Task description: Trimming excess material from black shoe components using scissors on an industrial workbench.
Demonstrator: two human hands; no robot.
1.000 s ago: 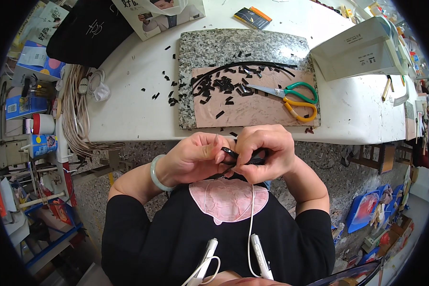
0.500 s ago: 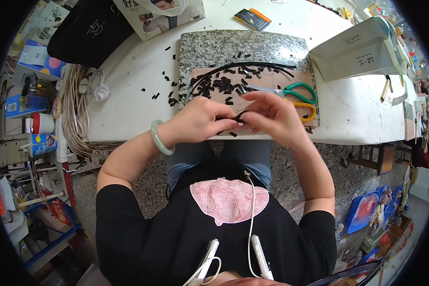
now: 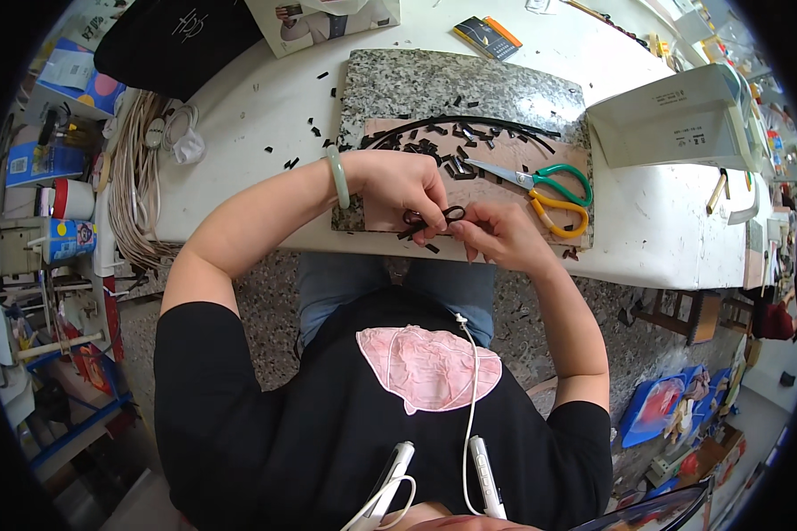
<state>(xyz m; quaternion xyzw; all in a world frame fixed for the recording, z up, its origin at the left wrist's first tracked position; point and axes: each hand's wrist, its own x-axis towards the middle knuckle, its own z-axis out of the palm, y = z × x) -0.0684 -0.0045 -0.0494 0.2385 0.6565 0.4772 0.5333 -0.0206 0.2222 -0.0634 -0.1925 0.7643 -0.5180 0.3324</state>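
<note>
Pinching a black bow point(image 3: 449, 215), left hand point(image 3: 406, 186) closed on it; just right of that grip, right hand point(image 3: 506, 235), hold unclear.

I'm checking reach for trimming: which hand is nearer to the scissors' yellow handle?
Right. The right hand is just to the left of the scissors' yellow handle; the left hand is farther left, beyond the right hand.
</note>
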